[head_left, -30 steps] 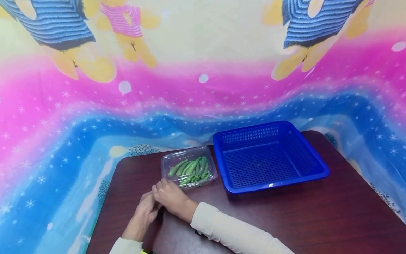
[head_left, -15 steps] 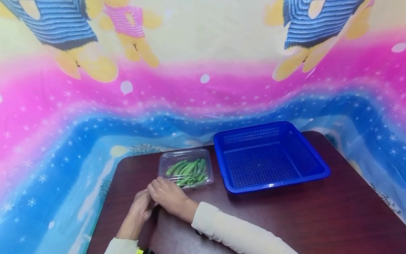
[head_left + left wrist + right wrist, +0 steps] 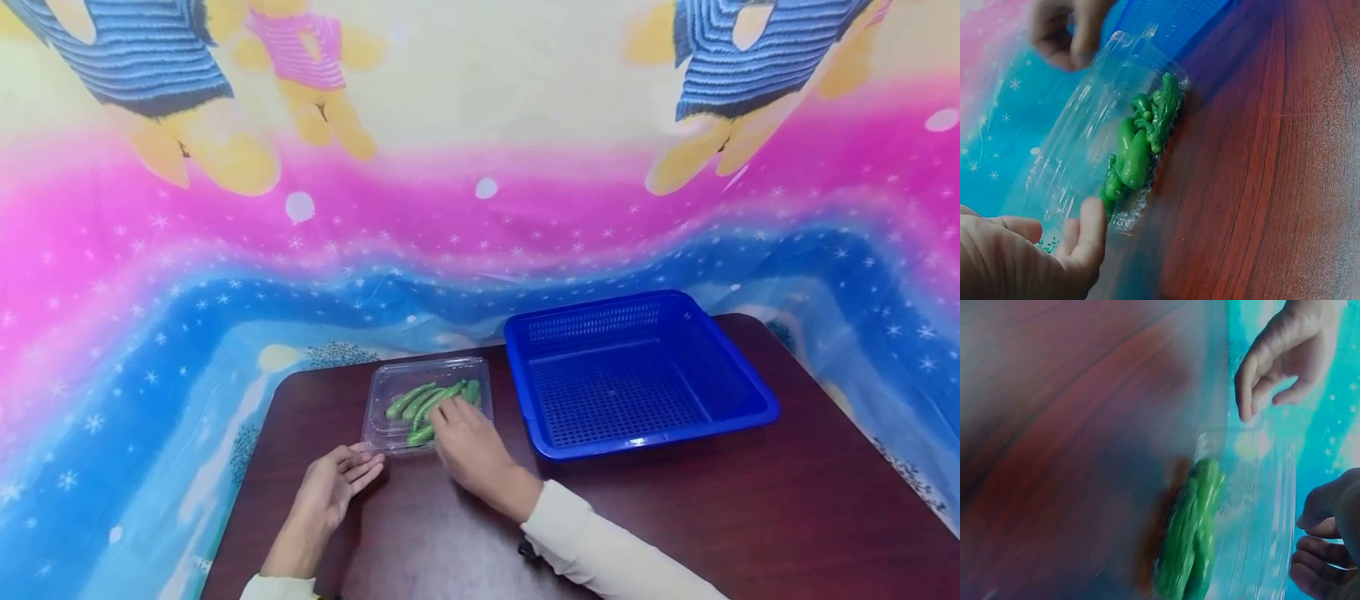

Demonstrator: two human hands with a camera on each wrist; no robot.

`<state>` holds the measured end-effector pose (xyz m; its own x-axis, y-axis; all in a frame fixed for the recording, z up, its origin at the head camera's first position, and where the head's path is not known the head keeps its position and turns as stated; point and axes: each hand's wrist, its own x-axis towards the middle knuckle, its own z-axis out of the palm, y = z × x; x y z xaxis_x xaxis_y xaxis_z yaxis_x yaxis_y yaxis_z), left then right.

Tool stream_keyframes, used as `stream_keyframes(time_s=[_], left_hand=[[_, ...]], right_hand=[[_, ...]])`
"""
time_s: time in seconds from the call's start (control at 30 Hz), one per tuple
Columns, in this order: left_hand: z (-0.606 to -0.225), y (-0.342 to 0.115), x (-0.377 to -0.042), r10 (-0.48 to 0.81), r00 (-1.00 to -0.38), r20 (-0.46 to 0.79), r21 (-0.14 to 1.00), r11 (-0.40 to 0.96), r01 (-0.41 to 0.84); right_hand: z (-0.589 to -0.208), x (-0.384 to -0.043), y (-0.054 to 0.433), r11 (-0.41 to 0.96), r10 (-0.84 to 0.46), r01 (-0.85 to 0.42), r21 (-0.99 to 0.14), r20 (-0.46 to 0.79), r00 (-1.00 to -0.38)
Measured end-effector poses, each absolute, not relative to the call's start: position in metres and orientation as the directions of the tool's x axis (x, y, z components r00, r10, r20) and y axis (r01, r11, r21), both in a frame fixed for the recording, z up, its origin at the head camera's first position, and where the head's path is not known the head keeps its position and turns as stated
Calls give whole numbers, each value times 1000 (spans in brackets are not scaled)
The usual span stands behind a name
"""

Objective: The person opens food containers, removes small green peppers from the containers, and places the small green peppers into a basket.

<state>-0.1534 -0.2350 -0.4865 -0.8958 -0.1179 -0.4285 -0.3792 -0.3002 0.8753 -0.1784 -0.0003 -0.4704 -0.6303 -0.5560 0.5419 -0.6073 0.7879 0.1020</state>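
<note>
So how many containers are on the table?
2. The clear box sits near the left hand; the blue basket stands to the box's right. The table's near edge is out of frame, so any there would be hidden.

Can't pin down home or studio tbh, but it looks like a curtained-off booth: printed fabric backdrop [image 3: 420,208] with white snowflakes [image 3: 93,422] and teddy-type figures [image 3: 150,62] in striped sweaters, wrapped around a dark wood-grain table [image 3: 750,500].

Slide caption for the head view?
Left hand beside, right hand over a rectangular clear plastic box of long green vegetables; rectangular blue plastic basket alongside.
</note>
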Motion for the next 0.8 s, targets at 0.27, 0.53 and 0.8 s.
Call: stream_keyframes(time_s=[0.27,0.53,0.8], left_hand=[[-483,-207,-142,-118,-871,-477,826,-399,-398],[-483,-159,-124,-61,-857,-511,730,-557,-396],[-485,-132,-126,70,-900,-431,796,-440,-415]], right_hand=[[-476,-169,35,800,-500,-597,53,609,-616],[-479,-151,40,890,-409,-453,57,537,-737],[-487,-146,36,920,-379,-379,102,486,-787]])
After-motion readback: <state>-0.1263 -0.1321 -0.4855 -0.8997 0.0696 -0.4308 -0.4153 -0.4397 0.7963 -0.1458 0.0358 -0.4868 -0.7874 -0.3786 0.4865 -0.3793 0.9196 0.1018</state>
